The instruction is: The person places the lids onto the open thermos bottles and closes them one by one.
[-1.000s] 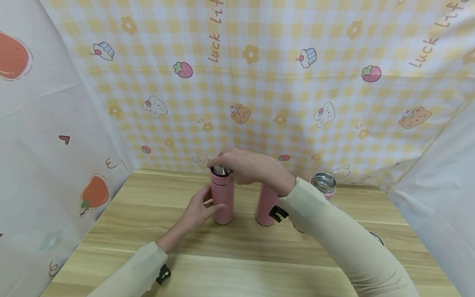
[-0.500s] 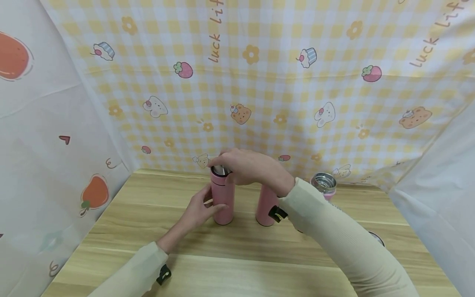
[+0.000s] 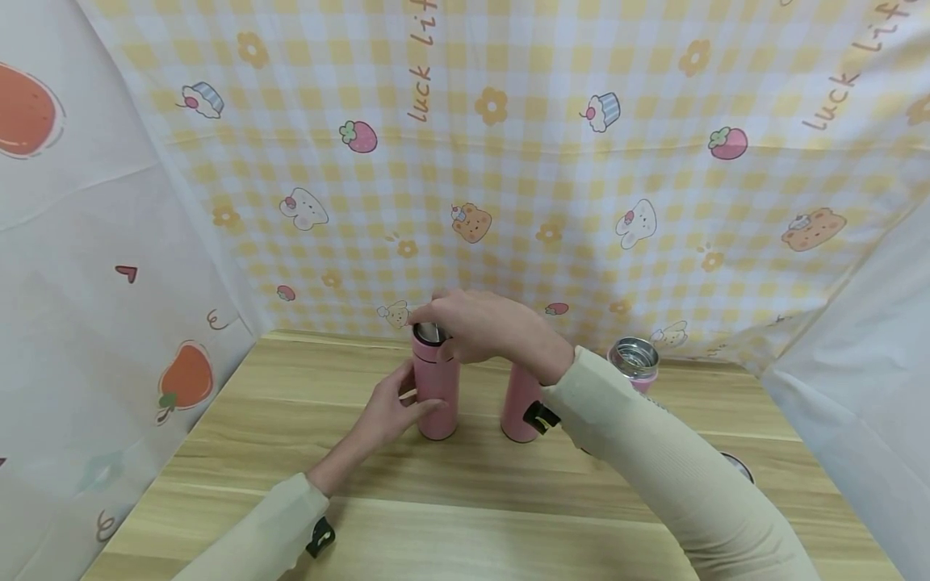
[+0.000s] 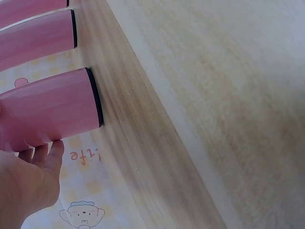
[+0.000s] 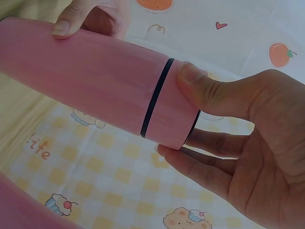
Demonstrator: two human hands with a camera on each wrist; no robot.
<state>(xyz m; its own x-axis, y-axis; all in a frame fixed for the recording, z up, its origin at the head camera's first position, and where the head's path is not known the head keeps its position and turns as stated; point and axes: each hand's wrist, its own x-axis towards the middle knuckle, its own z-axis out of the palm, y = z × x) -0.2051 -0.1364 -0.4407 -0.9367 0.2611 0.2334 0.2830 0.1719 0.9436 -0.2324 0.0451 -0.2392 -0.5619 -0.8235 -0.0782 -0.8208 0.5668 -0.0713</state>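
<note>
A pink thermos [image 3: 436,395] with a dark base stands upright on the table. My left hand [image 3: 388,407] grips its lower body, the thumb across the front and the fingers round the far side. Over its top, my right hand [image 3: 490,327] holds the pink lid [image 5: 174,102] between thumb and fingers. A thin dark ring [image 5: 157,98] shows between lid and body in the right wrist view. The lid's silvery top [image 3: 430,332] is partly covered by the fingers. The left wrist view shows the thermos base [image 4: 95,98] at the wooden surface.
Right of the held thermos stands a second pink thermos [image 3: 519,411], its top hidden behind my right hand. Farther right is a thermos with a bare steel mouth [image 3: 634,355]. A round rim [image 3: 739,466] shows beyond my right sleeve. A checked cloth [image 3: 508,186] hangs behind the table [image 3: 436,500].
My right hand has shifted and turned slightly at the lid, its thumb a little farther left and lower. The left hand and the thermos body stay in place.
</note>
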